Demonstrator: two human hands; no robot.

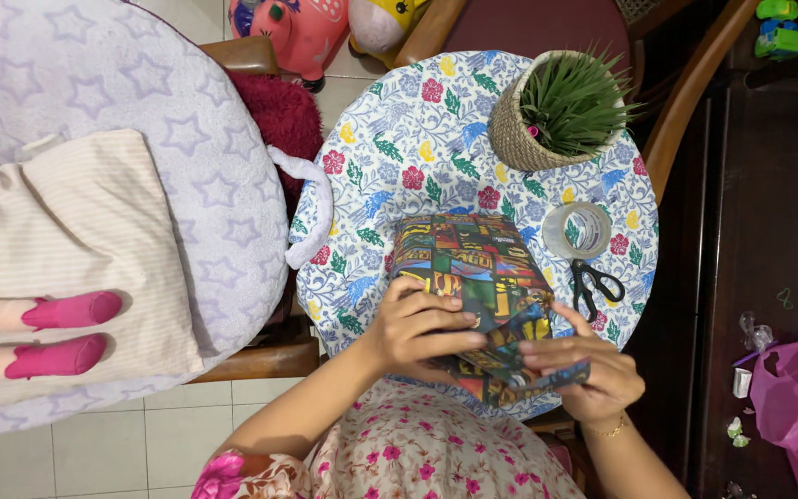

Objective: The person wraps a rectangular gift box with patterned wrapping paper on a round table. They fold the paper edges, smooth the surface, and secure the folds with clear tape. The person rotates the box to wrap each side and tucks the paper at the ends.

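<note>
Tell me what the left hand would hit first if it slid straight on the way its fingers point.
The left hand lies on the wrapped box, fingers pointing right. Straight on, it would likely meet the right hand's fingertips at the paper flap first; beyond those, the scissors, though depth is unclear.

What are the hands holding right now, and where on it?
Both hands hold the colourful paper-wrapped box at its near end: the left hand presses the wrapping down on top, while the right hand pinches the folded paper flap.

glossy printed paper on the parcel (pixel 468 268), matt floral cloth on the table (pixel 399 157), seemingly woven fibre pot (pixel 521 139)
</note>
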